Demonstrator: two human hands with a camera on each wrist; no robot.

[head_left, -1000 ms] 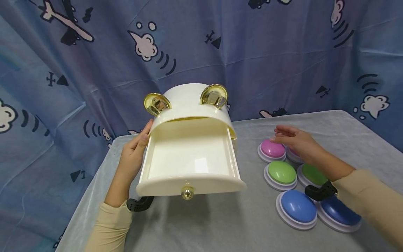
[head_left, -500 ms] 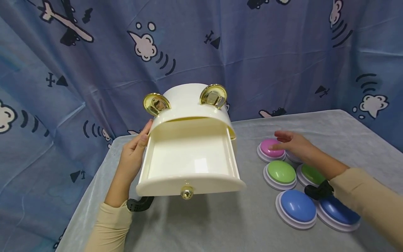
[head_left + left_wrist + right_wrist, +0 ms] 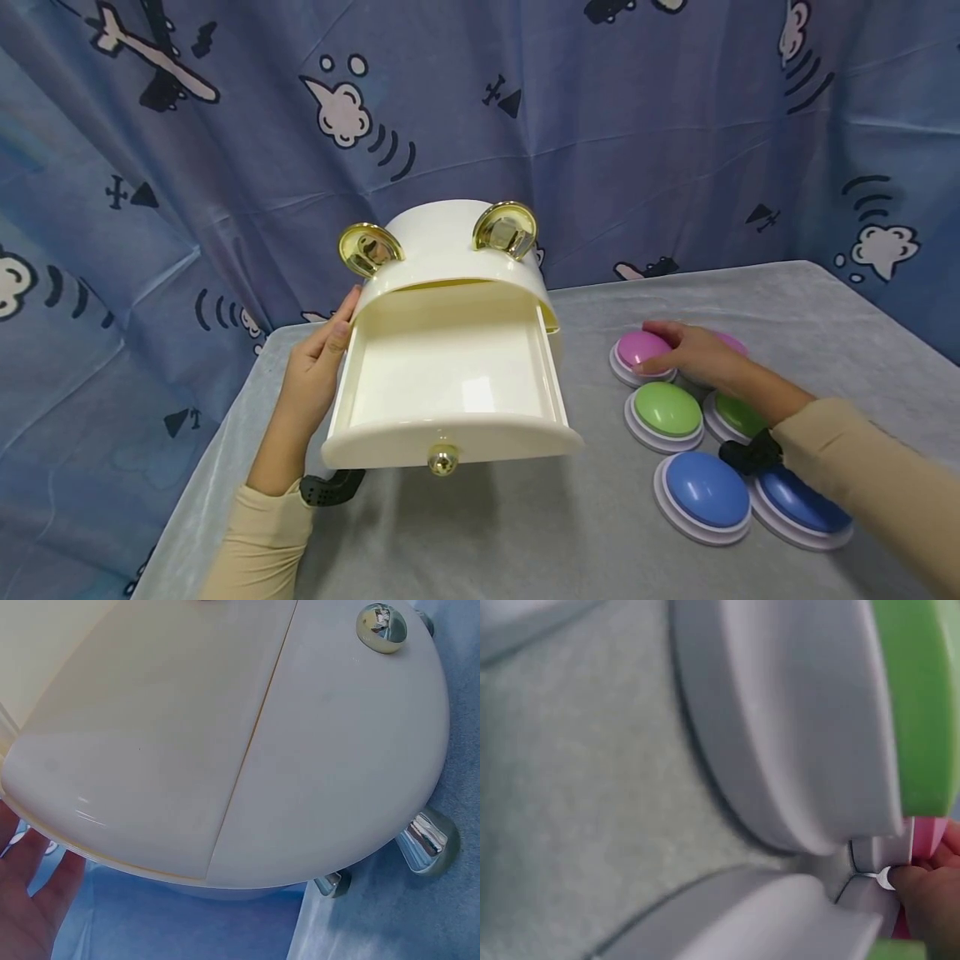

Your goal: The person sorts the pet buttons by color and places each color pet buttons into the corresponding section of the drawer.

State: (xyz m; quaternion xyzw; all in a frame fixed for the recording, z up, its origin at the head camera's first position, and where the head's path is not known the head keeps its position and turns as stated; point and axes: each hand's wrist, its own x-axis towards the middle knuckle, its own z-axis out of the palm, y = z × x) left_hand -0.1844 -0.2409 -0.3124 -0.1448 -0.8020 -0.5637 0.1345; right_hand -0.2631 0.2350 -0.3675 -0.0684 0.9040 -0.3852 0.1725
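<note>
A white drawer box with two gold ear-like bells stands in the head view, its drawer pulled out by a gold knob. My left hand lies along the box's left side with fingers extended; in the left wrist view its fingers reach the edge of the white shell. On the right, my right hand spans the left pink push button, thumb on its near side and fingers on the far side. Another pink button is partly hidden behind that hand.
Nearer me stand two green buttons, the left one and the right one under my wrist. Two blue buttons, left and right, come closest. A grey cloth covers the table; a blue patterned curtain hangs behind.
My right hand has come down from above the pink buttons, and its thumb and fingers have closed around the left one. The left hand and the drawer box stay put.
</note>
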